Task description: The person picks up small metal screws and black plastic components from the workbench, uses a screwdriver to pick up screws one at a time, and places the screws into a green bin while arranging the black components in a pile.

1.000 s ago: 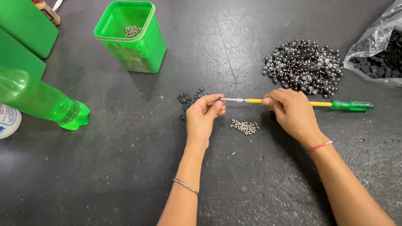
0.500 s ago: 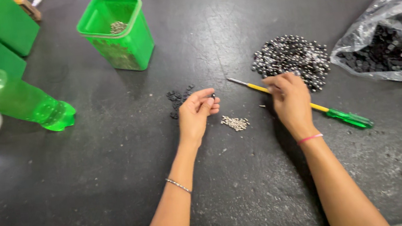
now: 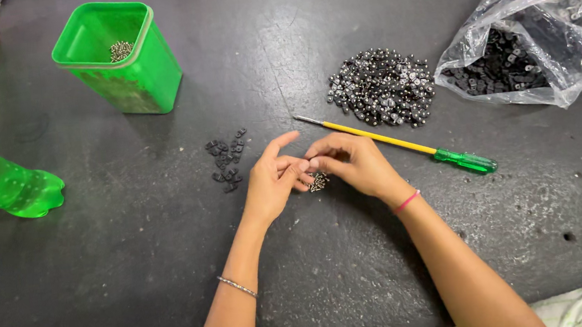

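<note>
Both hands meet at the middle of the dark table (image 3: 103, 291), fingertips together. Left hand (image 3: 273, 181) has thumb and middle fingers curled in toward the right, index finger raised and pointing out; right hand (image 3: 352, 163) bends its fingertips against the left's — between them a very small part seems pinched, too small to tell which hand has it or what it is. Directly beneath the fingertips, a little heap of small silvery screws (image 3: 319, 181) lies on the table, touching or nearly touching the fingers. A thin bracelet on the left wrist, a pink band on the right. Just behind the right hand lies a screwdriver (image 3: 404, 143) — yellow shaft, green handle, bare metal tip pointing up-left — flat on the table, not held. Left of the left hand, near it, a scatter of small black clips (image 3: 226, 163). Farther back, beyond the screwdriver, a pile of dark, shiny metal pieces (image 3: 382, 87); beside that, at the right, an open clear plastic bag (image 3: 549, 14) with black parts inside. Far left back, a green square tub (image 3: 123, 62) with a few screws at its bottom; a green plastic bottle (image 3: 9, 187) lying at the left edge.
</note>
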`<state>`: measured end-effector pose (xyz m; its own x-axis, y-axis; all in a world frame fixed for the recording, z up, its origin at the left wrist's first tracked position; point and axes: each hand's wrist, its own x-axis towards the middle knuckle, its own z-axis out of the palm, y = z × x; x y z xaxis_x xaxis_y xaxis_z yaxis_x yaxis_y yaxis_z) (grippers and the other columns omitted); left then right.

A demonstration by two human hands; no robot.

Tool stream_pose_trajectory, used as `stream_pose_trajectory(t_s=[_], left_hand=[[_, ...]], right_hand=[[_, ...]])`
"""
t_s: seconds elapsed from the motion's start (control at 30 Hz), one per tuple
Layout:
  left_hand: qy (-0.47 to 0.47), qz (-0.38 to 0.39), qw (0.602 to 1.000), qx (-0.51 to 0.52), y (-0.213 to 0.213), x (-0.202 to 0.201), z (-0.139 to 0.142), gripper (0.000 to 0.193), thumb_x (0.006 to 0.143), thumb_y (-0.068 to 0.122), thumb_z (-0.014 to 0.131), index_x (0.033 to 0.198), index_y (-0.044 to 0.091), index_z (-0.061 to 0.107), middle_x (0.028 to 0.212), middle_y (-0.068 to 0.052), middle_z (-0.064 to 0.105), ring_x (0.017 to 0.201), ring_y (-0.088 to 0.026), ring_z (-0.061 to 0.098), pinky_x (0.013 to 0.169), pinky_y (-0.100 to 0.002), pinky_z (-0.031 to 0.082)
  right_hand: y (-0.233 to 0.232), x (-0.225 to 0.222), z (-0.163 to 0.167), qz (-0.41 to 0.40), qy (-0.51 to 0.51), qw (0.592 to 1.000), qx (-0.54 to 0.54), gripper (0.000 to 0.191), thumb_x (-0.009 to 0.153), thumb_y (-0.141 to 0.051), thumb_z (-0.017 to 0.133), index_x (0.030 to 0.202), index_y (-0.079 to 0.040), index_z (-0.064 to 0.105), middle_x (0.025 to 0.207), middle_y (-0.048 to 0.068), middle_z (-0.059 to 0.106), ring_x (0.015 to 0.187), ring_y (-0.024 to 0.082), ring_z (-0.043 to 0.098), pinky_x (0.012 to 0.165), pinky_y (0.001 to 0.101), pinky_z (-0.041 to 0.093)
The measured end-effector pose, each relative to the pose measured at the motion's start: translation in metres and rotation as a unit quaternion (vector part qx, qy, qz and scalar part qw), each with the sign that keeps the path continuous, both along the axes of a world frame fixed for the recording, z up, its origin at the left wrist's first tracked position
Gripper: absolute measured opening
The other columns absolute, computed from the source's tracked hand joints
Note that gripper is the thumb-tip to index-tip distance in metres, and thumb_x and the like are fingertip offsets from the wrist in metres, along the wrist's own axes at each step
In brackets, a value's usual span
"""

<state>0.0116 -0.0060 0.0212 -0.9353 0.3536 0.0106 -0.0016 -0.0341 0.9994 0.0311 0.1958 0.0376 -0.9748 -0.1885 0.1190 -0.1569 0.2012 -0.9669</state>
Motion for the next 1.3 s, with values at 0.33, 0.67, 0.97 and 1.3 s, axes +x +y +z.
stream_pose_trajectory(t_s=[0.33,0.67,0.97,1.3], left_hand=[[0.095,0.249,0.963,-0.031,-0.049,-0.024,0.001,0.025,0.103,0.013,0.062,0.125,0.001,0.065,0.095,-0.008,0.077,0.069,-0.01,0.069,0.06,-0.024,0.058],[0.278,0.468,0.818,-0.187,-0.101,-0.039,-0.009,0.01,0.096,0.008,0.07,0.104,0.004,0.075,0.094,-0.008,0.074,0.08,-0.017,0.072,0.073,-0.031,0.057],[0.265,0.42,0.819,-0.287,-0.086,-0.033,-0.006,0.008,0.089,0.01,0.075,0.097,0.008,0.076,0.099,-0.007,0.072,0.092,-0.028,0.065,0.08,-0.039,0.053],[0.252,0.409,0.823,-0.304,-0.085,-0.031,-0.007,0.012,0.093,0.009,0.071,0.104,0.009,0.076,0.108,-0.004,0.071,0.101,-0.029,0.062,0.09,-0.039,0.051]], right_hand=[[0.056,-0.016,0.001,-0.305,0.104,0.945,-0.048,0.028,0.099,-0.003,0.064,0.127,-0.003,0.062,0.099,0.004,0.072,0.084,0.009,0.07,0.076,0.0262,0.06],[0.037,-0.008,0.001,-0.237,0.146,0.954,0.113,0.013,0.103,-0.001,0.068,0.115,-0.001,0.072,0.099,0.005,0.071,0.083,0.009,0.067,0.074,0.0256,0.054],[0.032,-0.007,0.005,-0.21,0.115,0.964,0.119,0.016,0.102,0.0,0.066,0.116,-0.003,0.073,0.099,0.004,0.071,0.083,0.009,0.068,0.076,0.0246,0.055],[0.028,-0.005,0.011,-0.186,0.11,0.965,0.15,0.018,0.1,-0.002,0.067,0.116,-0.004,0.073,0.1,0.006,0.072,0.083,0.01,0.069,0.077,0.0255,0.055]])
